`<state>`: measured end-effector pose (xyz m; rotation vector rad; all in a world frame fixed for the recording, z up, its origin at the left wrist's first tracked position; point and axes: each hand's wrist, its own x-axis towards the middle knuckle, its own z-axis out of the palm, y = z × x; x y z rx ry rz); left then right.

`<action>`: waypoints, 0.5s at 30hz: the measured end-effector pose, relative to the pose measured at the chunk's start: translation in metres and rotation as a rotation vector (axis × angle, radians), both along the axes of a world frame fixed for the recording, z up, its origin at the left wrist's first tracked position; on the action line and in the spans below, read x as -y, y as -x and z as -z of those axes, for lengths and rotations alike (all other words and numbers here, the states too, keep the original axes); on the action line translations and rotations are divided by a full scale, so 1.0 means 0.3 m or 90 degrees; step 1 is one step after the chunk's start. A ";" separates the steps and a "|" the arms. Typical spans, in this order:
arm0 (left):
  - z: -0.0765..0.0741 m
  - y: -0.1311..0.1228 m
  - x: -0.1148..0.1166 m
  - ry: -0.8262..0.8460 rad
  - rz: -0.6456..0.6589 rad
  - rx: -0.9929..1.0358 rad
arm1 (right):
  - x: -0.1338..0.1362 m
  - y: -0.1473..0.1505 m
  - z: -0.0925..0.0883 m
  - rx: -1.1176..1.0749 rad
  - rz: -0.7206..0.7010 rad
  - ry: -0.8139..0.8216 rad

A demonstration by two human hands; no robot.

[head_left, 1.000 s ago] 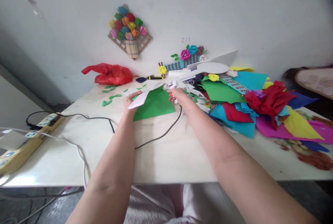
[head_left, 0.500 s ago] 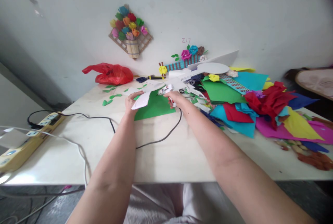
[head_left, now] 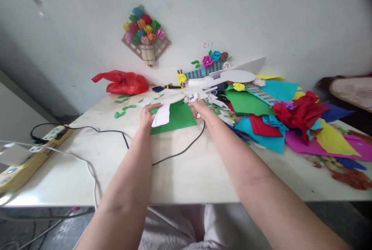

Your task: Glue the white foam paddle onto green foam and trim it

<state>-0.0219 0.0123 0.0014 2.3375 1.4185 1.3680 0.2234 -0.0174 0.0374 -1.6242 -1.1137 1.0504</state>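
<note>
My left hand [head_left: 147, 116] has its fingers closed on the left edge of a white card piece [head_left: 161, 116], which it holds tilted over a green sheet [head_left: 182, 119]. In my right hand [head_left: 200, 109] is a white glue gun [head_left: 195, 96] with a black cord [head_left: 194, 144] trailing from its lower end toward the left arm. The glue gun's nozzle end is too small to make out. Just beyond both hands lies a large white board piece [head_left: 172, 98]. Small green paper leaves [head_left: 119, 114] are scattered left of my left hand.
Coloured paper, including a red crumpled sheet [head_left: 302, 115], is piled on the right. At the back stand a red plastic bag [head_left: 126, 82], scissors [head_left: 158, 88] and a yellow utility knife [head_left: 174, 87]. A power strip [head_left: 37, 153] sits at the left edge.
My right hand has moved a little to the right with the glue gun. The white card in my left hand has turned and shifted slightly right.
</note>
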 end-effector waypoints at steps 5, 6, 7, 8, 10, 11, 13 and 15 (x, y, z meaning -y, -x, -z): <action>-0.014 -0.014 0.022 0.002 -0.022 -0.028 | -0.021 -0.002 0.020 -0.018 0.073 -0.010; -0.016 -0.016 0.026 0.005 -0.023 -0.031 | -0.023 -0.002 0.024 -0.027 0.078 -0.014; -0.016 -0.018 0.029 0.008 -0.023 -0.035 | -0.025 -0.003 0.027 -0.037 0.081 -0.019; -0.017 -0.019 0.030 0.010 -0.022 -0.036 | -0.026 -0.003 0.030 -0.047 0.083 -0.023; -0.016 -0.016 0.030 0.011 -0.019 -0.033 | -0.028 -0.003 0.032 -0.064 0.081 -0.028; -0.015 -0.012 0.027 0.012 -0.017 -0.029 | -0.028 -0.004 0.031 -0.072 0.076 -0.027; -0.013 -0.001 0.020 0.016 -0.008 -0.012 | -0.027 -0.008 0.026 -0.089 0.059 -0.015; -0.009 0.012 0.011 0.018 0.012 0.016 | -0.023 -0.015 0.017 -0.111 0.026 0.002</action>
